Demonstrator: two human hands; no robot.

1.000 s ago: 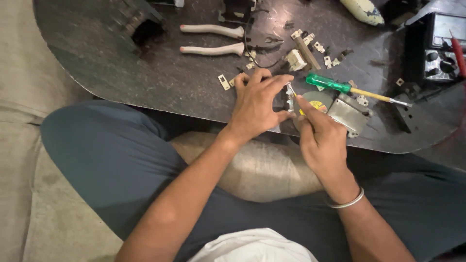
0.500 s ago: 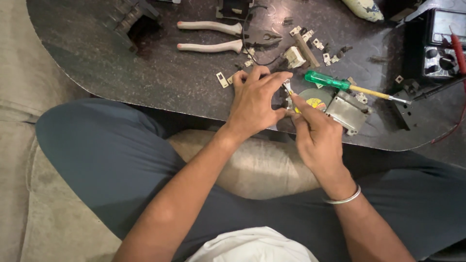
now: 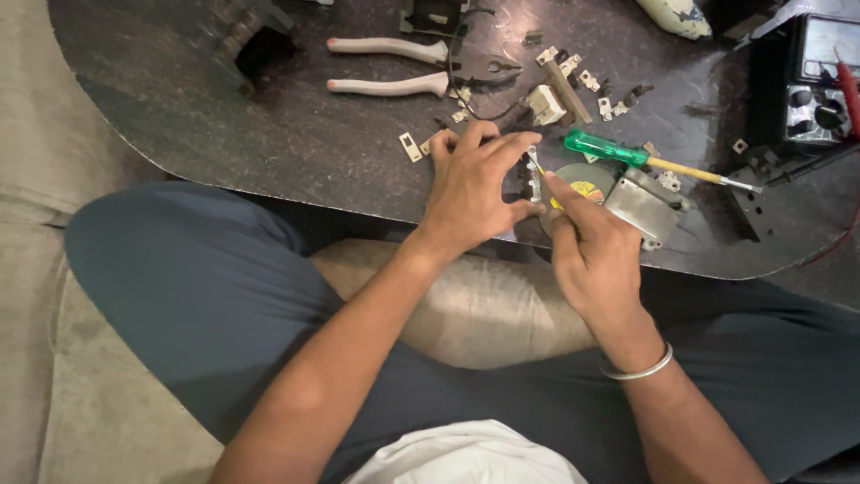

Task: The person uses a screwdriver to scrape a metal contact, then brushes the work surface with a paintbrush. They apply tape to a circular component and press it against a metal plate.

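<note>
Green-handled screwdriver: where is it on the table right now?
In the head view, the green-handled screwdriver lies on the dark table, just beyond the right hand, between the grey round disc and the multimeter.

This looks like a home used as a small repair corner, not a real workshop. The person sits cross-legged on a soft beige cushion (image 3: 54, 179) and works at a low dark table (image 3: 296, 152). On the table lie hand tools: pliers with pale handles (image 3: 403, 64), a green-handled screwdriver (image 3: 645, 161) and a multimeter (image 3: 811, 85). Around them are many small loose metal and plastic electrical parts (image 3: 573, 85), spread without any order.
</note>
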